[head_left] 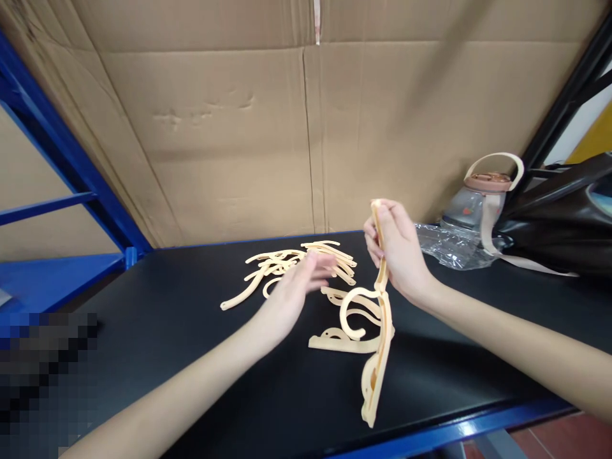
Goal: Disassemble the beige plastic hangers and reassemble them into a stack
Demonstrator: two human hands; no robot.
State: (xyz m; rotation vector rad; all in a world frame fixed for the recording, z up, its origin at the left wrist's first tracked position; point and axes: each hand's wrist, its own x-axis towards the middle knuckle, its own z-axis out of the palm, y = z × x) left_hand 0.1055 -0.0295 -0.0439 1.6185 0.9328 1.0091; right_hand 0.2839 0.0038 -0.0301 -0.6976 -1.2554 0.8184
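My right hand [399, 245] is closed around one arm of a cream plastic folding clothes hanger [385, 331], holding it up on end. The hanger's curved hook points left, and its other arm hangs down toward the table's front. Behind it lie more cream hanger pieces [342, 344], partly covered by the held one. My left hand [289, 293] is open, its fingers stretched out and slightly blurred, in front of a pile of loose cream hanger parts [246, 294]. It partly hides that pile, and nothing shows in its grasp.
The black tabletop [157, 319] has a blue metal front edge [430, 437]. Cardboard [215, 146] stands upright along the back. At the right are a clear bottle [471, 207] with a strap, crinkled clear plastic [444, 245] and a shiny black bag [549, 223]. Blue frame bars [62, 127] rise at left.
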